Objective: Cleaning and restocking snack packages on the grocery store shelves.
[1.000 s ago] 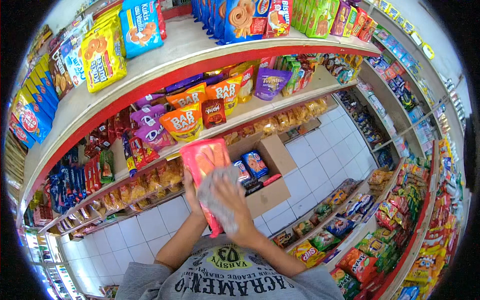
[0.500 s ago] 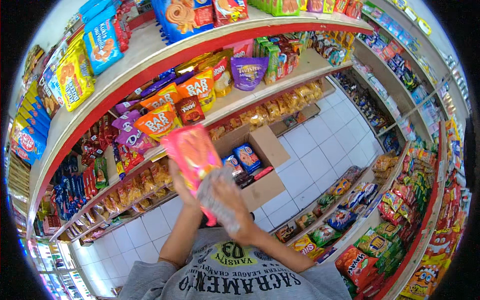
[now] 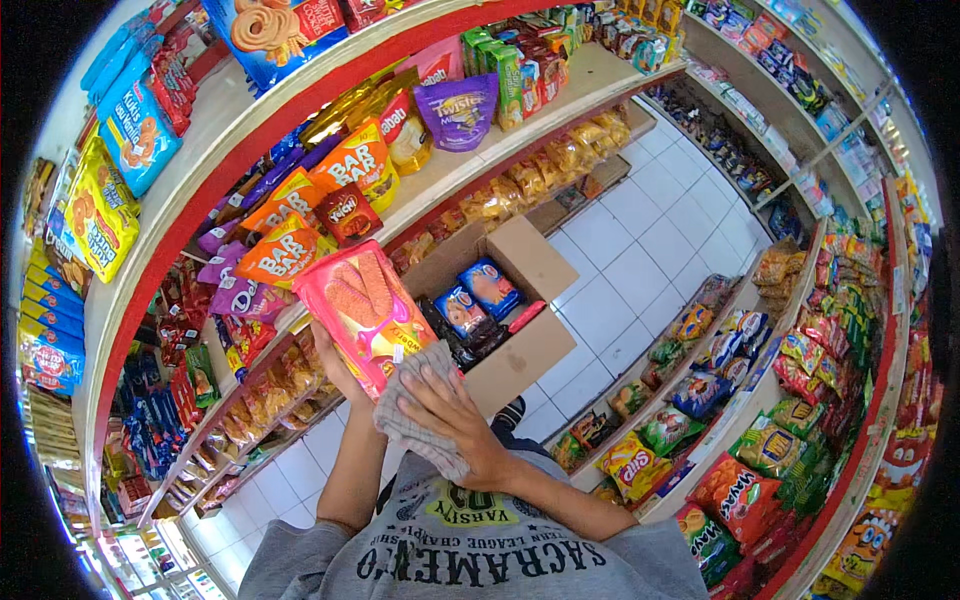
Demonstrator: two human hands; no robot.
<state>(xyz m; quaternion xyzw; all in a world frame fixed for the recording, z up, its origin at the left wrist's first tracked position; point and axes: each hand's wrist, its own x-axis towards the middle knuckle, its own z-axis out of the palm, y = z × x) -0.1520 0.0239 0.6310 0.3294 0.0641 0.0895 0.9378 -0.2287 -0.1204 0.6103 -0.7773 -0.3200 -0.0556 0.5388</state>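
A pink wafer biscuit pack (image 3: 362, 300) is tilted up in front of me, its printed face showing. My left hand (image 3: 337, 365) grips it at the lower left side, the fingers partly hidden behind it. My right hand (image 3: 452, 412) lies over a grey cloth (image 3: 420, 448), pressing it against the lower right corner of the pack. The fingers of this hand are closed onto the cloth. Below and beyond the pack, an open cardboard box (image 3: 535, 362) holds blue biscuit packs (image 3: 490, 287) along with some dark and red packs.
Red-edged shelves (image 3: 300, 88) curve along the left and ahead, loaded with snack pouches (image 3: 283, 255) and a purple pouch (image 3: 456, 112). At the right stand lower shelves with bagged snacks (image 3: 738, 497). White floor tiles (image 3: 628, 275) run between the shelf rows.
The blurred pack and cloth now look sharp. The pack has tilted so its face shows more fully, and the cloth has shifted lower on it. The view has moved slightly.
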